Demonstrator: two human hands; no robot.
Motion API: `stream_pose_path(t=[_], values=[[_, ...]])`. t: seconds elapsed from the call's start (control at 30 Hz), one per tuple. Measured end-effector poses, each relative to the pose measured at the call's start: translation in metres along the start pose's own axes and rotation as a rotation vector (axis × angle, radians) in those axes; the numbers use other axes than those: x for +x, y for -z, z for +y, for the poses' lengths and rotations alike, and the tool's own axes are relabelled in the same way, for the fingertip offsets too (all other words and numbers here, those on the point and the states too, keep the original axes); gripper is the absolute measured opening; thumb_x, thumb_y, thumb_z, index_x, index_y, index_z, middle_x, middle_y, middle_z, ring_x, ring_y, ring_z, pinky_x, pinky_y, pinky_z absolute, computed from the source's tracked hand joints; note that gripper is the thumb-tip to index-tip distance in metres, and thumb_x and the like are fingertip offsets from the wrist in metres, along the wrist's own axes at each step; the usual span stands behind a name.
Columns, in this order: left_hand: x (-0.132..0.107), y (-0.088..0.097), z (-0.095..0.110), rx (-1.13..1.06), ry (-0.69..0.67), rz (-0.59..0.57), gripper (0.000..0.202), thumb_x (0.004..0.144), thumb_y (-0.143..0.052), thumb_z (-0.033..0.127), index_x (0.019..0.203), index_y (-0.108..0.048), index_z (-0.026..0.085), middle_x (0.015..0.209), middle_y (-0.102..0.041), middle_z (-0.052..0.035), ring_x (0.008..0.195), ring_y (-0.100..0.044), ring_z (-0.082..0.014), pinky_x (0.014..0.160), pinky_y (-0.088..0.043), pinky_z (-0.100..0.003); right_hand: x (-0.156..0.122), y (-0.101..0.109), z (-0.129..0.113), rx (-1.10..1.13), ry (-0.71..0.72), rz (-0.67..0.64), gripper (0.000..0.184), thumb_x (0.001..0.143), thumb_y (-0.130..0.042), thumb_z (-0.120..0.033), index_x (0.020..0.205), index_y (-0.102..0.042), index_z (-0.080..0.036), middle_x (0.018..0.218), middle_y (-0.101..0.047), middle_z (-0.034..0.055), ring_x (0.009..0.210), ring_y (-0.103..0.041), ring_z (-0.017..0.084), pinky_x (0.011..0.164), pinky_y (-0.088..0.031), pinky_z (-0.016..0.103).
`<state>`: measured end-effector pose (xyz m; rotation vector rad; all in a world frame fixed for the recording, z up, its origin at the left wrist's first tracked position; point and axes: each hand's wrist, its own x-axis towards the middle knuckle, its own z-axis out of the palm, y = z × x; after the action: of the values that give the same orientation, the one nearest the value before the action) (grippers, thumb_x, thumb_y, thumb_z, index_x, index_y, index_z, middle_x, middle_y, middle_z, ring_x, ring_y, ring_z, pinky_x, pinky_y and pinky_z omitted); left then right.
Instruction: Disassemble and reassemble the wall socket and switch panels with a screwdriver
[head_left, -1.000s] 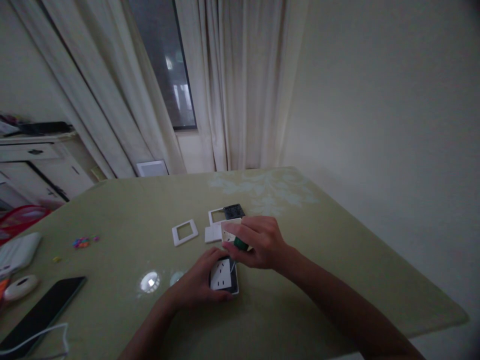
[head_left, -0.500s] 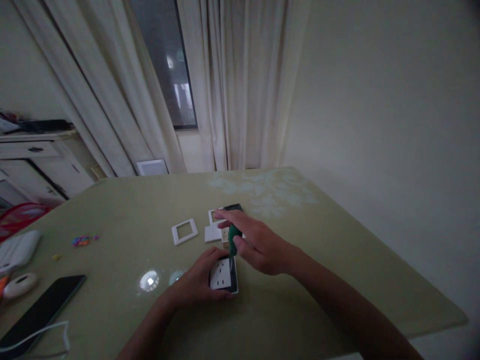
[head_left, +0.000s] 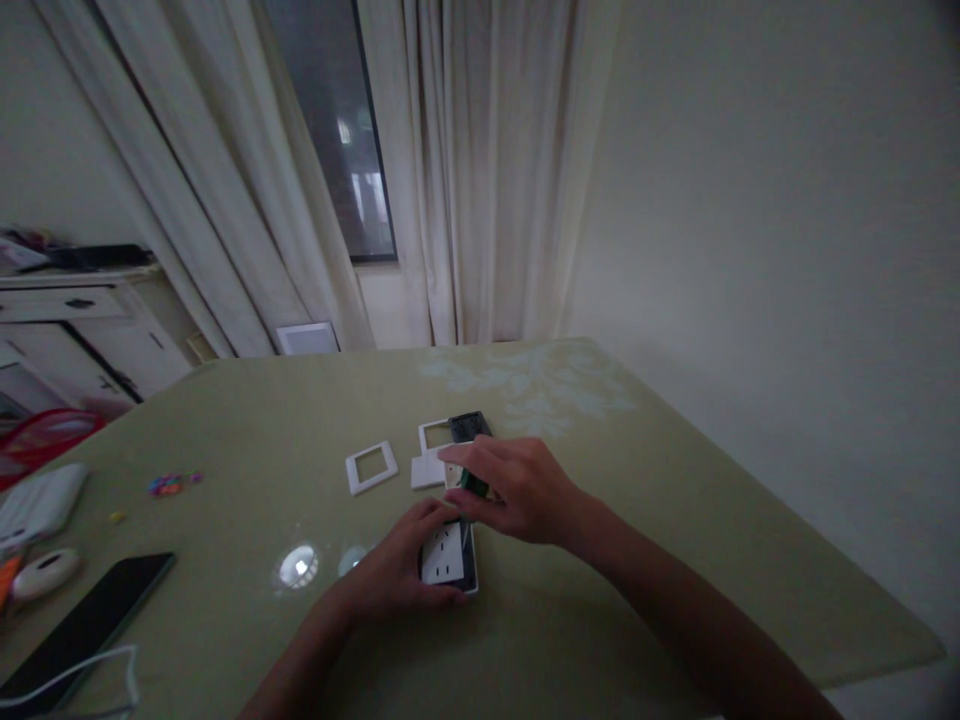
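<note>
A wall socket [head_left: 444, 556] with a white slotted face and dark surround lies on the table. My left hand [head_left: 401, 560] grips it from the left side, thumb at the near edge and fingers at the far edge. Above its right side, my right hand [head_left: 517, 488] is closed around the green handle of a screwdriver [head_left: 474, 484]. The thin shaft points down to the socket's right edge; its tip is too small to make out. Just beyond the hands lie white frame pieces [head_left: 429, 471] and a dark panel [head_left: 470, 426], partly covered by my right hand.
A separate white frame [head_left: 371, 467] lies left of these parts. Farther left are small colourful pieces [head_left: 166, 485], a phone [head_left: 90, 625], a white cable [head_left: 90, 662] and a white case [head_left: 43, 503]. A wall [head_left: 787, 300] runs along the table's right side.
My right hand's fingers have curled in around the screwdriver handle, which now shows less between them. My left hand keeps its hold on the socket. The view has shifted slightly.
</note>
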<state>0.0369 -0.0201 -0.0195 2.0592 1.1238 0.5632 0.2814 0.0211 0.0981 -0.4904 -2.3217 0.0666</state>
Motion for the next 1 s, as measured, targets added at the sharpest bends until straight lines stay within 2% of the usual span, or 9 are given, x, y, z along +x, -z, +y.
stream_pose_path(t=[0.1,0.27,0.43,0.5,0.63,0.73,0.8,0.93,1.0], values=[[0.0010,0.0007,0.0014,0.020,-0.036,-0.003,0.087,0.077,-0.091,0.051,0.153,-0.056,0.029,0.155,-0.052,-0.0138,0.143,-0.048,-0.0439,0.123,-0.039,-0.058,-0.0017,-0.0016,0.0001,-0.101,0.025,0.058,0.031,0.102,-0.064,-0.040,0.123,-0.069,-0.018,0.093,-0.079,0.0082,0.076,-0.072,0.022,0.068,-0.053,0.031],[0.0001,-0.0008,-0.0021,0.029,-0.010,0.016,0.086,0.075,-0.092,0.053,0.151,-0.058,0.030,0.152,-0.054,-0.0131,0.141,-0.050,-0.0442,0.121,-0.043,-0.057,0.0042,0.0051,-0.0025,0.285,-0.004,-0.101,0.055,0.107,-0.043,-0.023,0.162,-0.039,-0.016,0.147,-0.064,0.0159,0.120,-0.068,0.022,0.099,-0.056,0.036],[-0.0012,-0.0020,-0.0040,0.024,-0.025,0.015,0.093,0.075,-0.092,0.054,0.156,-0.053,0.029,0.157,-0.051,-0.0138,0.144,-0.046,-0.0444,0.122,-0.040,-0.059,-0.0010,-0.0043,0.0002,0.014,0.036,0.102,0.027,0.104,-0.064,-0.042,0.112,-0.074,-0.017,0.088,-0.074,0.0057,0.076,-0.068,0.019,0.072,-0.054,0.030],[-0.0012,-0.0019,-0.0030,0.020,-0.028,0.023,0.091,0.075,-0.092,0.053,0.155,-0.054,0.029,0.151,-0.055,-0.0128,0.140,-0.050,-0.0424,0.121,-0.042,-0.057,-0.0018,-0.0035,-0.0024,0.002,0.044,0.087,0.033,0.105,-0.060,-0.041,0.122,-0.071,-0.015,0.098,-0.076,0.0096,0.085,-0.071,0.023,0.077,-0.056,0.034],[-0.0002,-0.0005,0.0015,0.013,-0.016,0.015,0.089,0.075,-0.093,0.051,0.153,-0.056,0.031,0.150,-0.055,-0.0122,0.139,-0.051,-0.0421,0.121,-0.042,-0.057,0.0009,0.0028,-0.0063,0.239,-0.003,-0.089,0.054,0.110,-0.042,-0.032,0.162,-0.040,-0.017,0.140,-0.068,0.0147,0.118,-0.069,0.023,0.097,-0.057,0.037],[0.0008,0.0005,0.0049,-0.005,-0.036,0.006,0.087,0.076,-0.092,0.049,0.153,-0.056,0.031,0.155,-0.052,-0.0123,0.142,-0.049,-0.0425,0.122,-0.040,-0.057,-0.0004,-0.0005,-0.0034,0.100,-0.011,0.013,0.038,0.108,-0.058,-0.044,0.135,-0.067,-0.019,0.107,-0.080,0.0089,0.091,-0.075,0.021,0.081,-0.057,0.031],[0.0010,0.0004,0.0048,-0.015,-0.048,0.009,0.088,0.076,-0.092,0.049,0.154,-0.055,0.030,0.155,-0.052,-0.0123,0.143,-0.048,-0.0427,0.123,-0.039,-0.057,-0.0018,-0.0029,-0.0018,-0.005,-0.021,0.073,0.036,0.103,-0.066,-0.048,0.120,-0.072,-0.017,0.096,-0.080,0.0091,0.084,-0.075,0.023,0.076,-0.056,0.032],[0.0005,-0.0012,0.0003,-0.019,-0.011,0.000,0.091,0.075,-0.092,0.049,0.155,-0.054,0.030,0.155,-0.051,-0.0134,0.141,-0.049,-0.0436,0.122,-0.040,-0.058,0.0003,0.0016,-0.0020,0.209,-0.065,-0.069,0.053,0.109,-0.048,-0.035,0.157,-0.044,-0.014,0.140,-0.069,0.0177,0.119,-0.071,0.026,0.098,-0.057,0.039],[0.0004,-0.0014,-0.0007,-0.011,0.010,-0.001,0.092,0.073,-0.093,0.049,0.154,-0.055,0.029,0.155,-0.050,-0.0143,0.143,-0.047,-0.0448,0.122,-0.039,-0.059,0.0017,0.0033,-0.0013,0.305,-0.072,-0.112,0.048,0.111,-0.045,-0.032,0.157,-0.046,-0.018,0.141,-0.069,0.0146,0.120,-0.071,0.023,0.100,-0.056,0.036]])
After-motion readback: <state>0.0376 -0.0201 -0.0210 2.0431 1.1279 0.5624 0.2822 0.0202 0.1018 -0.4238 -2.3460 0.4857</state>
